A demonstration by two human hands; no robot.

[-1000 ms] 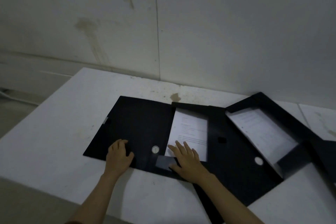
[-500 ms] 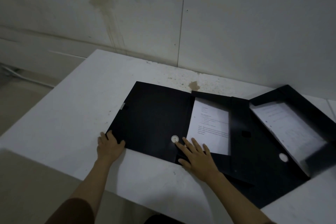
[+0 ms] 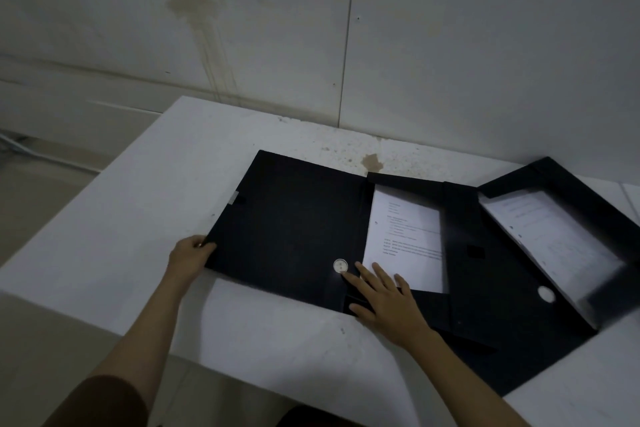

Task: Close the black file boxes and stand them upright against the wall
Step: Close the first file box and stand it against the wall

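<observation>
Two black file boxes lie open and flat on a white table [image 3: 145, 204]. The near box has its lid [image 3: 291, 218] spread to the left, with a round white button [image 3: 340, 265] near its front edge and white printed papers [image 3: 405, 236] in its tray. My left hand [image 3: 190, 253] grips the lid's front left corner. My right hand [image 3: 384, 302] rests flat, fingers spread, on the box's front edge and the paper's lower corner. The second open box [image 3: 554, 229] lies to the right, partly overlapping the first, with papers inside.
A stained white wall [image 3: 450, 45] rises right behind the table's far edge. The table's left edge drops to a bare floor [image 3: 34, 191] with a cable along it. A brown stain [image 3: 372, 161] marks the tabletop behind the boxes.
My left hand slid from the top of the lid to its front left corner and took hold of it. My right hand stayed on the box's front edge. The view shifted left.
</observation>
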